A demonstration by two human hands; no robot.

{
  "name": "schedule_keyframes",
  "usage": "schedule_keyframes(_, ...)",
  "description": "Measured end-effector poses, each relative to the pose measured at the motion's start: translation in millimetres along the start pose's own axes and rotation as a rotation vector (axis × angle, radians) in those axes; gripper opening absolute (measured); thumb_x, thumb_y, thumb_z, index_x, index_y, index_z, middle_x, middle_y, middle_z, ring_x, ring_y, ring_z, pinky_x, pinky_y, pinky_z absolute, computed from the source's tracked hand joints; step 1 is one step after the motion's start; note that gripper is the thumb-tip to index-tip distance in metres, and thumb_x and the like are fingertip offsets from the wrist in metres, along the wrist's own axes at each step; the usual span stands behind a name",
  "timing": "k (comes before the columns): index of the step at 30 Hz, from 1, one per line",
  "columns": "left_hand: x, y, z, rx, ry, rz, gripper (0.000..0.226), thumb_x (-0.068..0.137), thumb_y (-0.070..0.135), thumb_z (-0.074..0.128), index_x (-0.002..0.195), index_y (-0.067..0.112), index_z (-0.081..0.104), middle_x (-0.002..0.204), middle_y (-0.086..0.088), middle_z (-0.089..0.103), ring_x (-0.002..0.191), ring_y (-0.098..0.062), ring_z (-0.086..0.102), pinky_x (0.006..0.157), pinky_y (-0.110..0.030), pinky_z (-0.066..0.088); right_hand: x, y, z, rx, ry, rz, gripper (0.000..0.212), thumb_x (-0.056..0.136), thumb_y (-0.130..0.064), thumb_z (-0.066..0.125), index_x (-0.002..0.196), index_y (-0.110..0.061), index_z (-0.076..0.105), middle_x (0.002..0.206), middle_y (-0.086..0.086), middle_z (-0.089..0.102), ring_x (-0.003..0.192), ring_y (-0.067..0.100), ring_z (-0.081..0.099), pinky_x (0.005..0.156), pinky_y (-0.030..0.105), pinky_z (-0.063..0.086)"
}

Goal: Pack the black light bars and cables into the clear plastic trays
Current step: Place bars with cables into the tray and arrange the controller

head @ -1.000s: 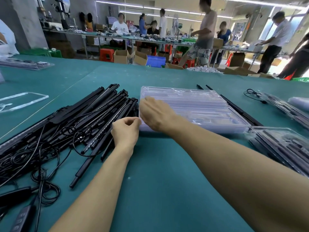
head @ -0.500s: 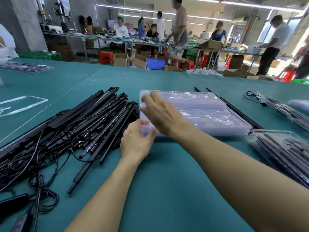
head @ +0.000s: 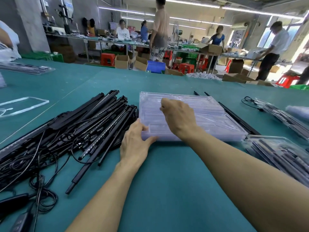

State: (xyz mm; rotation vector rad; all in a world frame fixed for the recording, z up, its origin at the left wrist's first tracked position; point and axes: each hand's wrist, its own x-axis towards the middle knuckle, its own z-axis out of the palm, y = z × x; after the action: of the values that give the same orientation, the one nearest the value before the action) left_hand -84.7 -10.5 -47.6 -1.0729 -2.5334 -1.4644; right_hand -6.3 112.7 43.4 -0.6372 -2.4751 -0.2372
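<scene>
Since the earlier frame the left hand (head: 135,141) is shifted from beside the black light bars (head: 93,123) onto the near-left corner of the clear tray stack (head: 217,121) and pressed there, fingers nearly straight. The right hand (head: 178,118) is held over the stack with fingers curled — any pinch cannot be told. Tray separation is judged in hand; next, one tray must be peeled free.

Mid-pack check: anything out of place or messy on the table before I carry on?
Yes. The light bar pile left of the clear tray stack is a jumble, cables tangled through it, one bar poking out toward the near edge. Two loose light bars lie along the stack's right side.
</scene>
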Motion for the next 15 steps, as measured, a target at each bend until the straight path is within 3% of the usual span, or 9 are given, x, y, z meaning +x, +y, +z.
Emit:
schedule_keyframes(4,-4,4,-2,0.07,0.021,0.057,0.034,0.083,0.04,0.076,0.09,0.027,0.045,0.128,0.003,0.058,0.107,-0.024,0.058,0.083,-0.037,0.046,30,4,-36,0.075,0.135,0.106,0.025,0.1,-0.023,0.05,0.081,-0.012,0.04,0.066,0.009,0.049,0.062,0.032,0.049,0.054,0.036,0.034)
schedule_keyframes(7,-3,6,-4,0.088,0.025,0.067,0.034,0.085,0.041,0.074,0.089,0.026,0.044,0.123,0.003,0.058,0.103,-0.024,0.058,0.078,-0.035,0.045,59,22,-78,0.129,0.346,0.176,0.021,0.103,-0.022,0.046,0.09,-0.007,0.054,0.078,0.012,0.062,0.066,0.028,0.056,0.057,0.035,0.044)
schedule_keyframes(9,-2,6,-3,0.117,0.019,0.073,0.031,0.086,0.042,0.073,0.09,0.026,0.046,0.126,0.003,0.057,0.104,-0.024,0.057,0.075,-0.034,0.044,73,33,-105,0.071,0.458,0.136,0.02,0.102,-0.018,0.046,0.096,-0.004,0.058,0.088,0.016,0.066,0.073,0.031,0.061,0.061,0.042,0.052)
schedule_keyframes(11,-2,6,1,0.144,0.019,0.063,0.027,0.09,0.042,0.069,0.101,0.023,0.054,0.136,0.002,0.052,0.111,-0.024,0.054,0.08,-0.036,0.046,76,34,-123,-0.004,0.455,0.027,0.018,0.1,-0.015,0.048,0.092,-0.004,0.059,0.089,0.018,0.066,0.073,0.033,0.06,0.062,0.047,0.054)
schedule_keyframes(15,0,5,5,0.182,-0.016,-0.003,0.038,0.098,0.04,0.055,0.133,0.025,0.051,0.155,0.0,0.032,0.135,-0.025,0.035,0.098,-0.039,0.043,31,9,-123,-0.147,0.308,-0.184,0.014,0.097,-0.012,0.054,0.086,-0.008,0.061,0.081,0.013,0.058,0.07,0.024,0.05,0.055,0.034,0.039)
